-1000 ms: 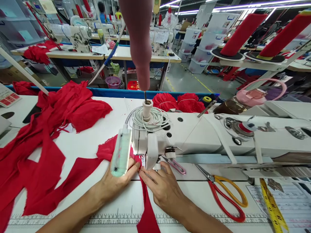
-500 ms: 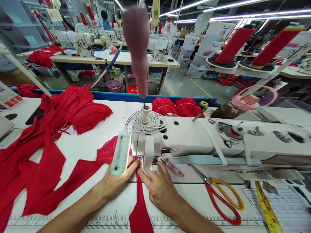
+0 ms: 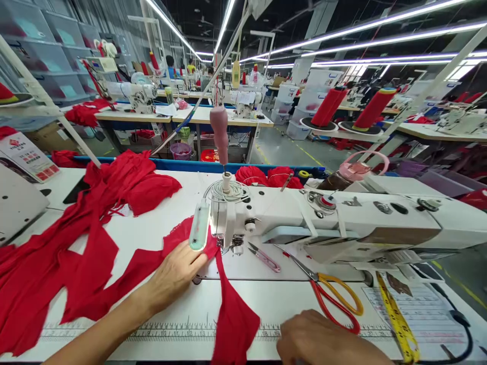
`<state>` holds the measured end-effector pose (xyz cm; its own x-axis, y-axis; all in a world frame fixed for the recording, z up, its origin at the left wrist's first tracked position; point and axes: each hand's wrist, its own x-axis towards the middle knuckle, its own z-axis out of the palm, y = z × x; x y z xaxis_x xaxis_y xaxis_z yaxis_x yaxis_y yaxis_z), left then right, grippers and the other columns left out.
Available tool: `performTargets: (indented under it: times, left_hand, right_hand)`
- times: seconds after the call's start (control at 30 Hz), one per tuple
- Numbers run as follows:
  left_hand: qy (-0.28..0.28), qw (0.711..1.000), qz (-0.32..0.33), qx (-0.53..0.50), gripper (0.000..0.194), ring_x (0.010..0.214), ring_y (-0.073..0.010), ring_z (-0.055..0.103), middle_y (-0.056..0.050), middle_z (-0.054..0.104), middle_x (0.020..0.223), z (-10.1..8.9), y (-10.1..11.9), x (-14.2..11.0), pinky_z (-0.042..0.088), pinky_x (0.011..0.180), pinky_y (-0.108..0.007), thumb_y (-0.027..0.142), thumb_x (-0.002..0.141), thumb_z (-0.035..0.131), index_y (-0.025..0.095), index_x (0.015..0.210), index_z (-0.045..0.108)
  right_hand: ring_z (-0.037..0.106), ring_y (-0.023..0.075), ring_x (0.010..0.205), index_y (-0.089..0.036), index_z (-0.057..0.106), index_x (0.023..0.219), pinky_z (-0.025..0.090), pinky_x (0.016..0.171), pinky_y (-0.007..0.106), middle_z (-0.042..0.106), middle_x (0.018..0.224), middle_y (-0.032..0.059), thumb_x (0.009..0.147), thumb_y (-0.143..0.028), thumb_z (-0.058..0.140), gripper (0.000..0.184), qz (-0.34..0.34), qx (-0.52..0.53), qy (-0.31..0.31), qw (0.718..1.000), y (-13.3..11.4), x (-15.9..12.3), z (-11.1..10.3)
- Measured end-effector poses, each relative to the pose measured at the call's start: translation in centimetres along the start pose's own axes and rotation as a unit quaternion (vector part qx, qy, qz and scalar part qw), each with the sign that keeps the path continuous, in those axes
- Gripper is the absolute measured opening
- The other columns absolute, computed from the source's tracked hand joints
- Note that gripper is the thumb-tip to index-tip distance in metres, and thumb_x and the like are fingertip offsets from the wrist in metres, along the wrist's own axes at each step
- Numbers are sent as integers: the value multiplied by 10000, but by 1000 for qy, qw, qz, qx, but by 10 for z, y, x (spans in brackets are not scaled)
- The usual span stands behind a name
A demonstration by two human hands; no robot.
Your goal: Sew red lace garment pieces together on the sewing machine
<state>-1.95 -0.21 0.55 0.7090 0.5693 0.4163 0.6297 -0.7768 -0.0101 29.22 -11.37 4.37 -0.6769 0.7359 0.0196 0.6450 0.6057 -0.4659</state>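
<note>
Your left hand (image 3: pixel 180 268) lay flat on the red cloth (image 3: pixel 236 319) at the sewing machine (image 3: pixel 274 208) — likely light, soft, floppy, best held by its edges. Your right hand (image 3: pixel 302 335) was curled — empty or not, I couldn't tell.

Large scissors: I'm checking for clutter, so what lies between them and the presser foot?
Pink snips lie there on the white surface, in the head view.

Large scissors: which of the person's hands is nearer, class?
Right. The right hand is just on the near side of the large scissors; the left hand is farther off to their left, on the red cloth.
</note>
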Motion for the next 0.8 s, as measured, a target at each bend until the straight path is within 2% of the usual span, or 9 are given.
performTargets:
  times: [0.1,0.17,0.23,0.3,0.4,0.5,0.6,0.8]
  left_hand:
    - [30,999,-6,9,299,600,-156,427,-9,512,721,5,2,5,317,547,-266,-15,900,331,160,940,571]
    - [29,999,-21,9,188,593,-154,444,-13,522,739,8,2,9,326,528,-260,109,958,402,140,1020,577]
    - [25,999,-26,4,194,666,-170,517,-47,568,826,11,1,9,374,556,-258,167,951,470,140,1107,583]
    - [43,999,-11,6,278,811,-201,584,-90,606,952,13,-1,6,426,623,-272,99,918,472,175,1155,596]
    - [79,996,47,15,318,964,-218,601,-111,632,1077,17,-2,0,473,764,-327,9,901,447,180,1104,621]
    - [54,995,82,9,232,919,-189,612,-75,664,966,21,0,-2,473,842,-347,33,946,442,154,1031,620]
    - [44,997,65,0,248,799,-169,603,-30,636,798,22,3,1,469,793,-330,39,955,415,158,1051,611]
    - [59,998,17,-8,308,724,-170,574,-34,634,780,24,16,8,441,772,-361,-12,878,398,157,1022,612]
  right_hand:
    - [620,122,780,-259,583,903,465,731,215,650,863,-33,832,18,442,319,37,-26,63,997,-3,26,5]
    - [607,143,831,-222,582,930,466,756,242,650,932,12,884,-18,450,247,11,-74,105,992,-4,57,17]
    - [593,168,912,-191,596,994,459,803,278,649,1030,50,919,-69,484,182,-19,-104,135,985,-3,83,31]
    - [580,184,944,-171,606,1067,445,821,307,647,1056,69,953,-145,515,148,-36,-121,158,979,2,99,44]
    - [567,190,949,-155,613,1111,424,822,328,652,1065,80,962,-212,550,171,-57,-131,184,973,10,103,56]
    - [564,196,969,-147,614,1135,407,831,341,659,1083,86,969,-207,534,193,-65,-126,203,969,14,99,61]
    - [561,210,1015,-136,598,1200,386,872,361,660,1134,92,983,-213,507,247,-62,-117,213,968,13,97,65]
    - [565,211,1025,-138,605,1203,333,940,385,677,1120,69,979,-232,531,254,-59,-127,222,965,11,98,67]
